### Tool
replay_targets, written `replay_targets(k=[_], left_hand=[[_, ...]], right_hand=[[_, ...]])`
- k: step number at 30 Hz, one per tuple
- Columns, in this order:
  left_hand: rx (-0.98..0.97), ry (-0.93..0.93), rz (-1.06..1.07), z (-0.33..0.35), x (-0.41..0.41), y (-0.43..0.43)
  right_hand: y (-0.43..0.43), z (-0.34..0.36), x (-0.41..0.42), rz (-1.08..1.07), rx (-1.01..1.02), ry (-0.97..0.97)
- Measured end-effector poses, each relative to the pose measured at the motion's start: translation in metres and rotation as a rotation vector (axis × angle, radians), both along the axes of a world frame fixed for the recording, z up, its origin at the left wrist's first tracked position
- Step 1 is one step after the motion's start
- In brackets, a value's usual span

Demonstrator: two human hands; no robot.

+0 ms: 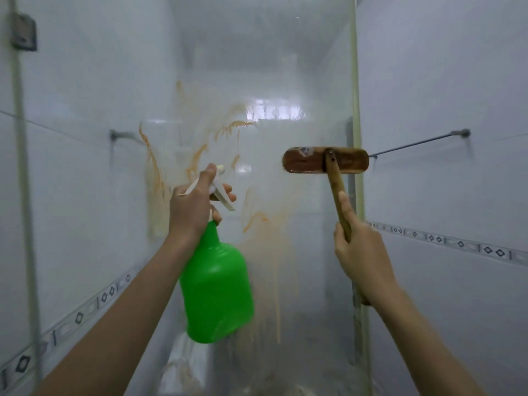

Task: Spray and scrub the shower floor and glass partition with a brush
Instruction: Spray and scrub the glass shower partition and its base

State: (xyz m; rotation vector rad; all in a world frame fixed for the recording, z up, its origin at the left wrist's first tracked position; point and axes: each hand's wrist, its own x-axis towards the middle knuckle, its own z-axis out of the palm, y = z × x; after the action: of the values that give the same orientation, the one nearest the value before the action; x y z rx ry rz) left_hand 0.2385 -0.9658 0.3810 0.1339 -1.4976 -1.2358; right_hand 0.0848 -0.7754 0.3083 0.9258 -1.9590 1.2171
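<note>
A glass partition (265, 67) stands straight ahead, smeared with orange-brown streaks (257, 221) that run down its middle. My left hand (194, 207) grips the white trigger head of a green spray bottle (217, 284), with the nozzle pointing at the glass. My right hand (360, 250) holds the wooden handle of a brown scrub brush (325, 164). The brush head is raised flat against or very near the glass, at its right side. The shower floor is barely in view at the bottom.
White tiled walls close in on both sides, each with a patterned border strip (457, 242). A thin metal rail (420, 142) projects from the right wall. A pipe (24, 172) runs down the left wall. The partition's pale frame (355, 110) rises behind the brush.
</note>
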Motion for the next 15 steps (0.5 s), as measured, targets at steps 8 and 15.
replay_targets(k=[8,15], left_hand=[[-0.012,0.021,-0.026,0.015,-0.013,-0.004],[-0.03,0.019,0.009,0.021,-0.006,-0.022]], right_hand=[[-0.001,0.085,-0.028,-0.071,-0.071,0.111],[-0.014,0.102,-0.021,-0.087,-0.027,0.186]])
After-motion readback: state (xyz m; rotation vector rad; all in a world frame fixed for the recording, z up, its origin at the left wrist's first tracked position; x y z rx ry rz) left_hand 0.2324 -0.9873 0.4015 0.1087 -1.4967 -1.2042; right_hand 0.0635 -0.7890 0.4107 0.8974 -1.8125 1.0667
